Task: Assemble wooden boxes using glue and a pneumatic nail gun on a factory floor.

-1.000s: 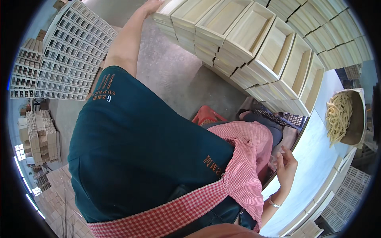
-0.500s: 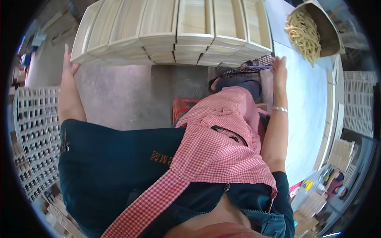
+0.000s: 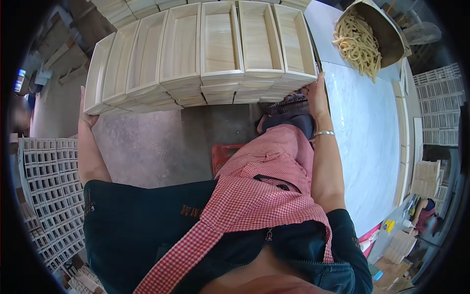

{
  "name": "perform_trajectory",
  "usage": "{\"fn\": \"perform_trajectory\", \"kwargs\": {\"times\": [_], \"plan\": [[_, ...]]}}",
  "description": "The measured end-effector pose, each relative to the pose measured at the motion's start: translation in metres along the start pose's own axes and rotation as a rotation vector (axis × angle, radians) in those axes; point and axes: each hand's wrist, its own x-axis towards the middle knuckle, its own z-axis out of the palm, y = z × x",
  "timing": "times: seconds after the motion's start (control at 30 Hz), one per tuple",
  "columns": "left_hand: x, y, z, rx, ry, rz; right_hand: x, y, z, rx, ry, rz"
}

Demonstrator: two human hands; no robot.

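Note:
Before me stands a row of shallow, open-topped wooden boxes [image 3: 220, 44] in pale wood, stacked in layers. My left hand [image 3: 88, 110] lies against the row's left end, its fingers stretched up along the side wall. At the opposite end, my right hand [image 3: 317, 95] presses on the row's lower right corner, beside the white tabletop; part of its fingers is hidden by the boxes. The row is held between both hands. A silver bracelet [image 3: 324, 133] circles my right wrist.
More wooden boxes [image 3: 142, 7] stand behind the row. On the white tabletop [image 3: 362, 147] at right, a brown container [image 3: 391, 41] lies with pale tan strips [image 3: 357, 44] spilling out. A gridded stack [image 3: 51, 181] rises at left. A red stool [image 3: 223, 157] is below me. Another person [image 3: 423, 215] is far right.
The row and both hands sit lower in view, along with the floor and stool, so my view has shifted. More boxes show behind. My right hand is closer against the row's end.

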Motion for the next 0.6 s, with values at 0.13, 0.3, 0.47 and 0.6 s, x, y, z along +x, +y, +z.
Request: {"fn": "perform_trajectory", "kwargs": {"times": [0.13, 0.3, 0.47, 0.6], "plan": [[-0.007, -0.002, 0.008, 0.005, 0.011, 0.007, -0.002, 0.000, 0.002, -0.009, -0.023, 0.008], [-0.006, -0.003, 0.010, -0.007, 0.051, 0.010, -0.001, 0.005, -0.002, -0.019, -0.021, 0.027], [0.006, -0.006, -0.006, -0.019, 0.053, 0.030, 0.001, 0.004, -0.001, -0.023, -0.017, 0.039], [0.012, -0.015, -0.005, -0.055, 0.159, 0.084, -0.004, 0.003, -0.010, -0.036, -0.001, 0.058]]}}
